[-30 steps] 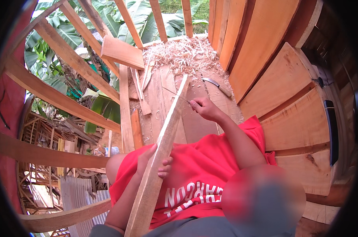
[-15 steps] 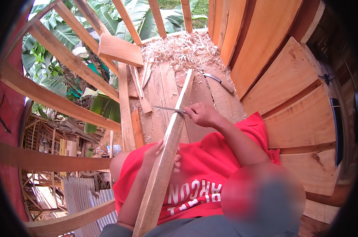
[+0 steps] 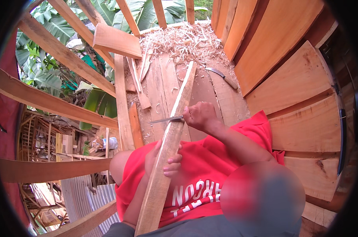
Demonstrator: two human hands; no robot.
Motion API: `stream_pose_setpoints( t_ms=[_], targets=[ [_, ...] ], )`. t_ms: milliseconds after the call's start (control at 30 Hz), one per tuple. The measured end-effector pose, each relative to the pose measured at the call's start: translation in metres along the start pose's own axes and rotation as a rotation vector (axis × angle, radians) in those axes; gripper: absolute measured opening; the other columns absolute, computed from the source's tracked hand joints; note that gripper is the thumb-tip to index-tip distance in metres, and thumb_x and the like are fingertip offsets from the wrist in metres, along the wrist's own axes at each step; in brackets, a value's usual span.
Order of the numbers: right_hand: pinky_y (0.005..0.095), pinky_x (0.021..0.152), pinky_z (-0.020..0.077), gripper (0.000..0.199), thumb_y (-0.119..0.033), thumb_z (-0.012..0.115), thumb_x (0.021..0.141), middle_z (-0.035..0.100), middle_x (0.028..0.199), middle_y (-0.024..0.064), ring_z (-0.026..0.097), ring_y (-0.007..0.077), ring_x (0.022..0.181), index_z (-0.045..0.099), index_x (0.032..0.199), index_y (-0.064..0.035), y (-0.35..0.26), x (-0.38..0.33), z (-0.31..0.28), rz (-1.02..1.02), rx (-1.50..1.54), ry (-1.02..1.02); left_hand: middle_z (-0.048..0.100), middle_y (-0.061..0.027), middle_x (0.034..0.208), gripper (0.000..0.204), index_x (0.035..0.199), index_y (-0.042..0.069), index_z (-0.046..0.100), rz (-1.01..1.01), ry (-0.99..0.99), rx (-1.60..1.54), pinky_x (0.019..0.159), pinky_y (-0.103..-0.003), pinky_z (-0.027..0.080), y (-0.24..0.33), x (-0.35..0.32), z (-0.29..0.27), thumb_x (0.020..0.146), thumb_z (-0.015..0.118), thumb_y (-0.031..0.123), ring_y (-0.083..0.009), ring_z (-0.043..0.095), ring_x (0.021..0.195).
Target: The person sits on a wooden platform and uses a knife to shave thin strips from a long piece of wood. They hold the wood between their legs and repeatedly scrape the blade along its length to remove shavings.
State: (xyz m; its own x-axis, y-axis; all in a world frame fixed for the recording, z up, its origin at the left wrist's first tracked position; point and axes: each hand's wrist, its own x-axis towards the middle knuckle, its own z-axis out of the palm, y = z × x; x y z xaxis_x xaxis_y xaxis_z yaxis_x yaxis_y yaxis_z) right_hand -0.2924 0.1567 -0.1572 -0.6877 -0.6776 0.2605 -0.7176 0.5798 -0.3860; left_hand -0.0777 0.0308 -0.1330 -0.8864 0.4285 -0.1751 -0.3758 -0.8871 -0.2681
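A long squared wooden beam [image 3: 160, 177] slants from my lap out toward the shavings, its far part pale and freshly cut along one edge. My left hand [image 3: 173, 162] wraps around the beam from beneath, fingers curled over its right side. In my right hand [image 3: 202, 115] is a knife [image 3: 165, 119], gripped by its handle, which my fist hides. The thin blade lies across the beam's upper face, its tip sticking out past the left side.
A second knife, curved with a wooden handle [image 3: 228, 81], lies on the plank floor [image 3: 163, 75] beside the right wall boards [image 3: 272, 43]. Wood shavings [image 3: 179, 41] heap at the far end. Slats form an open railing at left, where a wooden block [image 3: 117, 40] rests.
My right hand and the knife have slid a little toward me along the beam. My left fingers now show more fully around the wood. The view has shifted slightly.
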Motion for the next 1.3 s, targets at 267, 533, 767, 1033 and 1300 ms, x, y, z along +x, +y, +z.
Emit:
stream_pose_setpoints(
  t_ms=[267,533,767,1033,1300],
  targets=[
    [0.0478,0.050,0.0516,0.049,-0.034,0.047,0.093,0.061,0.054,0.0176,0.063,0.0352,0.048,0.068,0.057,-0.0066,0.005,-0.002,-0.001,-0.046,0.027,-0.044,0.050,-0.0114,0.085,0.068,0.141,0.000,0.044,-0.006,0.040,0.072,0.053,-0.033,0.043,0.004,-0.005,0.001,0.105,0.031,0.056,-0.0190,0.047,0.060],
    [0.0487,0.049,0.0513,0.050,-0.035,0.048,0.093,0.061,0.053,0.0170,0.064,0.0357,0.049,0.068,0.057,-0.0066,-0.020,-0.005,-0.008,-0.026,0.023,-0.061,0.051,-0.0112,0.084,0.067,0.141,0.000,0.044,0.018,0.070,0.078,0.050,-0.033,0.042,0.006,-0.009,0.001,0.105,0.030,0.056,-0.0188,0.047,0.057],
    [0.0499,0.050,0.0514,0.051,-0.035,0.047,0.095,0.061,0.054,0.0173,0.063,0.0361,0.049,0.069,0.058,-0.0071,-0.037,-0.006,-0.020,-0.025,-0.021,-0.205,0.051,-0.0113,0.083,0.066,0.140,0.001,0.045,0.031,0.087,0.097,0.050,-0.033,0.042,0.004,-0.009,0.000,0.105,0.030,0.055,-0.0189,0.047,0.057],
    [0.0502,0.054,0.0525,0.050,-0.036,0.048,0.094,0.062,0.056,0.0197,0.065,0.0379,0.055,0.067,0.060,-0.0046,0.013,0.012,0.001,0.095,-0.074,-0.077,0.051,-0.0112,0.083,0.067,0.140,0.001,0.045,0.026,0.098,0.114,0.049,-0.031,0.041,0.005,-0.008,0.004,0.106,0.028,0.055,-0.0185,0.046,0.056],
    [0.0519,0.058,0.0543,0.052,-0.035,0.043,0.094,0.064,0.058,0.0193,0.067,0.0379,0.059,0.070,0.061,-0.0039,0.042,0.030,0.013,0.131,-0.033,-0.053,0.050,-0.0104,0.081,0.067,0.140,0.001,0.046,0.031,0.118,0.112,0.049,-0.031,0.041,0.006,-0.006,0.006,0.105,0.029,0.055,-0.0180,0.046,0.055]
  ],
)
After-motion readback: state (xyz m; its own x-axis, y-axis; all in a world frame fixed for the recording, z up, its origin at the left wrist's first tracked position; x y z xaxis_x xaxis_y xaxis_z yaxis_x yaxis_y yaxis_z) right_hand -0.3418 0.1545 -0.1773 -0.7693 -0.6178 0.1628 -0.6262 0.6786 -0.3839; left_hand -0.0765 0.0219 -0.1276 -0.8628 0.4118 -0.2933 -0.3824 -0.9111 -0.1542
